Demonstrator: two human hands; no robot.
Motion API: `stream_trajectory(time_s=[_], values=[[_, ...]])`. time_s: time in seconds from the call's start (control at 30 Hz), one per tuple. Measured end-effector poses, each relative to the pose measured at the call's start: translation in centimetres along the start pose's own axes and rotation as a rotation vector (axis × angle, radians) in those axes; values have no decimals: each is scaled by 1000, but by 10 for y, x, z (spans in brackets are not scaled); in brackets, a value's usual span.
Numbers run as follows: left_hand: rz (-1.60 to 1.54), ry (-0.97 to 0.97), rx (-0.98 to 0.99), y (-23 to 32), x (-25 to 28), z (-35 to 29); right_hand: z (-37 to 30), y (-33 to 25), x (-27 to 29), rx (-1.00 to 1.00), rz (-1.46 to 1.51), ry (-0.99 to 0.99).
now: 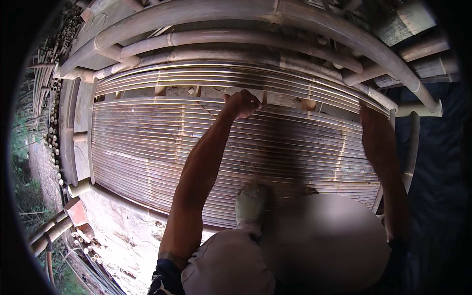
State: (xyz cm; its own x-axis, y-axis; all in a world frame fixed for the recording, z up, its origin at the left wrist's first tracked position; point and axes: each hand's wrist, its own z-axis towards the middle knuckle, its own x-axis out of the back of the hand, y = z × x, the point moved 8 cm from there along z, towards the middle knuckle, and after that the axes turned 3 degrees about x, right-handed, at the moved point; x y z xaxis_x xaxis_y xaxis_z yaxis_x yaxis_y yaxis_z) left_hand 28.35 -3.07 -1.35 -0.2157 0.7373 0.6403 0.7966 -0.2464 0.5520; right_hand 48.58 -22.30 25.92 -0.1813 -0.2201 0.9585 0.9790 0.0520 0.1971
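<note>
A bench-like panel of long, thin bamboo slats, laid side by side with narrow gaps, spreads in front of me. Toward its far side is a wider gap, beyond which lies a further group of thin slats. My left hand is at that gap, over the near slats' far edge, its fingers curled closed; what they hold, if anything, is too small to make out. At the right end of the far slats is my right hand, in shadow. Its fingers are hard to see against the slats.
Thick bamboo poles run across the far side as a rail. A foot rests on the near slats. A blurred, rounded grey shape covers the lower right. Cut bamboo pieces are stacked at left; dark blue sheeting hangs at right.
</note>
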Motion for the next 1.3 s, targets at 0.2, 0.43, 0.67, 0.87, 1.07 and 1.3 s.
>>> stream_trajectory(time_s=[0.2, 0.43, 0.67, 0.87, 1.07, 1.3], values=[[-3, 51, -11, -17, 5, -5, -50, -95, -27, -24, 778, -717], [-15, -29, 31, -24, -2, 9, -70, -90, -1, 82, 636, -808], [35, 104, -150, -18, -5, -4, -63, -55, -17, -251, 713, -626], [319, 340, -215, 6, 0, -42, -174, -10, -22, -796, 1594, -334], [511, 623, -413, 19, -27, -92, -389, 67, -42, -908, 384, -807], [494, 288, -449, 5, -56, -161, -327, 124, -95, -842, 247, -466]])
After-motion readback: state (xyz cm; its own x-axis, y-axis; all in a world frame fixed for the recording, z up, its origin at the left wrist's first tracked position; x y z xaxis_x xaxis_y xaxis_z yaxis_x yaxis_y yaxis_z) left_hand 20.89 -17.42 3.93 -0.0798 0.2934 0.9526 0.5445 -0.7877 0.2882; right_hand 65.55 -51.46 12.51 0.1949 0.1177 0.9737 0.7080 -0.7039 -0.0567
